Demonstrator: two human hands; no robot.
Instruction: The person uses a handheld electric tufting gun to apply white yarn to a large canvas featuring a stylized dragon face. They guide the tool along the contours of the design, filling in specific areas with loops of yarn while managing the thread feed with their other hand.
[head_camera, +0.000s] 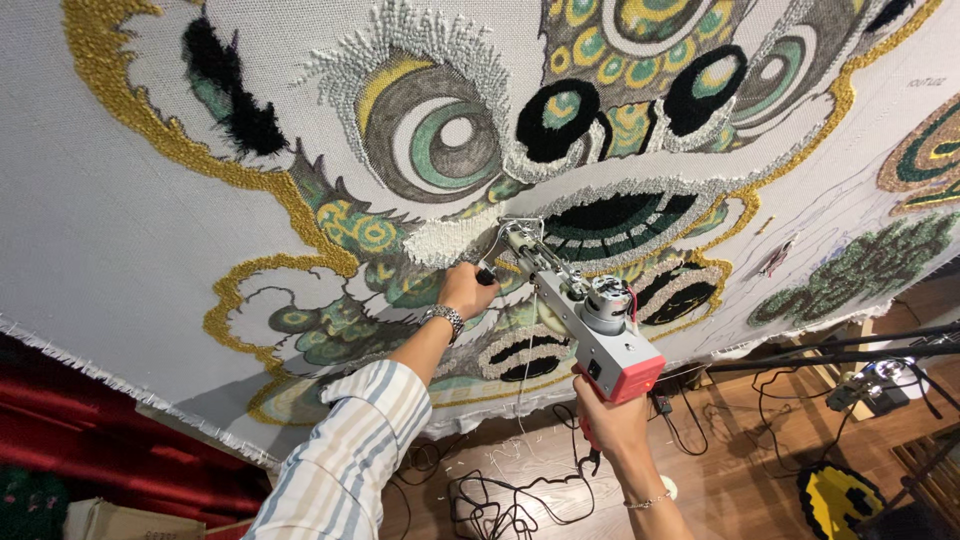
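Fingers of the right hand (612, 415) are wrapping the tufting gun (585, 310) grip; its long axis is pointing toward ten o'clock, where the left hand (466, 290) is clasping the front handle against the cloth (120, 220).

A rug-making workshop: a half-tufted cloth (120, 230) is hanging stretched on its frame, with cables (500, 500) trailing across the wooden floor (740, 480).

Tufting gun (585, 310) tip against stretched cloth (120, 230), left hand (466, 290) just left of the tip, right hand (610, 420) below at the grip. Cables (500, 500) on floor (750, 480) beneath (small rug (835, 497) lower right).
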